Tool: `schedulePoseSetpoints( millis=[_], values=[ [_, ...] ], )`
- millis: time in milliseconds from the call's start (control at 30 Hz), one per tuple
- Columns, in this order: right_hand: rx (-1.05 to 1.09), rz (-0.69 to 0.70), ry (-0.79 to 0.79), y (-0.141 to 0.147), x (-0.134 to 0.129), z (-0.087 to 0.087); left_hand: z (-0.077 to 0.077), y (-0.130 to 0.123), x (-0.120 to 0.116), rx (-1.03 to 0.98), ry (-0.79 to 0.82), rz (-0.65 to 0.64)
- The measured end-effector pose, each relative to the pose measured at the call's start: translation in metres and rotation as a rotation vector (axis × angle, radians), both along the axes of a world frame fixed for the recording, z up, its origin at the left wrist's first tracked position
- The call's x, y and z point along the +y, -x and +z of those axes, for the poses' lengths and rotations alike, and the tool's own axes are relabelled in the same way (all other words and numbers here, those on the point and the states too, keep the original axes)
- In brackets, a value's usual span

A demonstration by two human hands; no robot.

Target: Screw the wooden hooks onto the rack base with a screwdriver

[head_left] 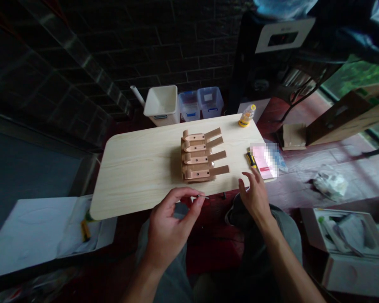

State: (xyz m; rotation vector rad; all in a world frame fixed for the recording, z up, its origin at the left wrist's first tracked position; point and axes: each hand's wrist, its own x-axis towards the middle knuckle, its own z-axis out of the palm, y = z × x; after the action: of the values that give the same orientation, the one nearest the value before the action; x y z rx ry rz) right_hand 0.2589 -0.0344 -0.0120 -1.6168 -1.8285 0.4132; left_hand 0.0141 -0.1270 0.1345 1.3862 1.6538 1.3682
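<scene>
My left hand (173, 223) is in front of the table's near edge, thumb and forefinger pinched on a small thin metal piece (203, 196), too small to name. My right hand (255, 197) is over the near right corner with its fingers apart and nothing in them. Just beyond its fingertips lies a yellow and black hand tool (250, 160), its kind unclear. Midway along the table stands a tan block-like item with several straps (196, 160). Each strap curls over at the left, has dark studs along it, and ends in a flat tail sticking out to the right.
On the pale wooden table (135, 168), a clear bottle with yellow cap and base (247, 115) stands at the far right. A pink sheet (264, 162) lies at the right edge. Bins (161, 103) stand behind; open boxes (350, 235) flank my legs.
</scene>
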Motion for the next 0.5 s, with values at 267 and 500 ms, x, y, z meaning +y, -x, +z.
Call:
schedulePoseSetpoints(
  millis=[267, 500],
  values=[
    [-0.232, 0.044, -0.028, -0.002, 0.047, -0.033, 0.003, -0.001, 0.009, 0.056, 0.024, -0.066],
    [-0.216, 0.006, -0.053, 0.002, 0.054, -0.042, -0.002, 0.005, 0.014, 0.095, 0.027, -0.035]
  ],
)
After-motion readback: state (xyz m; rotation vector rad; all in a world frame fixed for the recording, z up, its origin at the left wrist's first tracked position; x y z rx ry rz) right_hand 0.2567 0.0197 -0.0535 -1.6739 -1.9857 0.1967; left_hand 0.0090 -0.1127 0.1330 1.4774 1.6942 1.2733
